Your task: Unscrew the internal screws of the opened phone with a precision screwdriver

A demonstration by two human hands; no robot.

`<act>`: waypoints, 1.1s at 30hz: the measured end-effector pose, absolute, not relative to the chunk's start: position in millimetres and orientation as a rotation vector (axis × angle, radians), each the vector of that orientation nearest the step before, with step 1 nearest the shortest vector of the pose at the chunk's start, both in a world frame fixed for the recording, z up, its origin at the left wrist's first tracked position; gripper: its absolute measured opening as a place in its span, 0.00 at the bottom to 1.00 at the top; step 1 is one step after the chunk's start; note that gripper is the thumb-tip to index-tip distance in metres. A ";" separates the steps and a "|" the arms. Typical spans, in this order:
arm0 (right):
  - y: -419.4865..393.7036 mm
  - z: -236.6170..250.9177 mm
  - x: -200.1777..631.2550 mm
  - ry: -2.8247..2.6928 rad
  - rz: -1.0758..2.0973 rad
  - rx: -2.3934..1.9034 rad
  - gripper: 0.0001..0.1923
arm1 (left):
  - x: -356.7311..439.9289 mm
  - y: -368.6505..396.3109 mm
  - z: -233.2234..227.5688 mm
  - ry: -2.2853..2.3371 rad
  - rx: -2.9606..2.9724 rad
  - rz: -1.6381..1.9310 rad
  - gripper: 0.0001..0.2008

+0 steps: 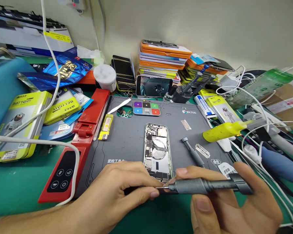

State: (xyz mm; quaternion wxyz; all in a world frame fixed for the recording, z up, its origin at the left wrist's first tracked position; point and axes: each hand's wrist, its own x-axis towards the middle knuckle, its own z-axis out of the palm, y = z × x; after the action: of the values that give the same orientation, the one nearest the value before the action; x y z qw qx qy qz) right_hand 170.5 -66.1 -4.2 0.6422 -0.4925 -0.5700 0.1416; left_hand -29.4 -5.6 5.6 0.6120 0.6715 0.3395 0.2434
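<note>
An opened phone (158, 156) lies face-up on the grey work mat, its circuit board, ring-shaped coil and bare inner housing showing. At its bottom edge my left hand (122, 191) is closed, thumb and forefinger pinched together; what they hold, if anything, is hidden. My right hand (234, 201) grips a dark grey precision screwdriver (192, 186), which lies almost level across the fingers. The screwdriver's thin tip points left and meets the left fingertips by the phone's lower edge. Right of the phone a second, shorter grey screwdriver (192, 152) rests on the mat.
Beside it lies a razor blade (202, 150). A yellow bottle (224, 131) leans at right. Leftward are a phone battery (105, 127), white spudger (119, 106) and red lamp base (61, 175). A colour-coded tray (146, 108), propped phone (153, 86) and screwdriver holder (183, 94) stand behind; white cables trail both sides.
</note>
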 end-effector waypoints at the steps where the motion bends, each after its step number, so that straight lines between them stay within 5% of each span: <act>1: -66.4 -4.5 170.8 -1.297 0.316 -1.117 0.34 | -29.5 -5.7 5.6 0.787 1.552 0.558 0.09; 33: -65.9 -2.2 174.4 -1.316 0.404 -1.114 0.34 | -28.7 -6.8 7.3 0.791 1.539 0.567 0.09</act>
State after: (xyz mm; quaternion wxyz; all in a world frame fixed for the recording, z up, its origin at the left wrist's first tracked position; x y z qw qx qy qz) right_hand 174.4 -65.9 -2.2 0.6331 -0.4870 -0.5752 0.1766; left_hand -28.7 -6.8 7.3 0.6136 0.6674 0.3431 0.2458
